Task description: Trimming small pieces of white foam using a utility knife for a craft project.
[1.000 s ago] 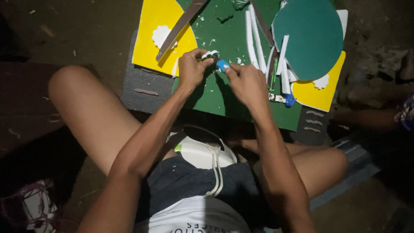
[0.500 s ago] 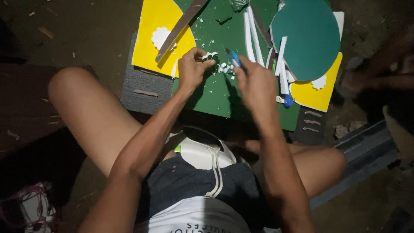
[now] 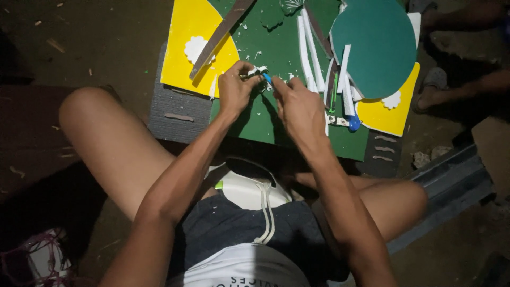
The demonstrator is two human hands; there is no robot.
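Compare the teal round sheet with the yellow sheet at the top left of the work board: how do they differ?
The teal round sheet is a dark blue-green disc; the yellow sheet is bright yellow with straight outer edges and one curved edge. The teal round sheet rests on top of white strips and another yellow piece; the yellow sheet lies partly under a long brown strip and carries a white scalloped cut-out. Both look like flat craft sheets lying on the board.

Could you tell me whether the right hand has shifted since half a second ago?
Yes. The right hand has moved left across the green board, away from the white strips, closing on the left hand.
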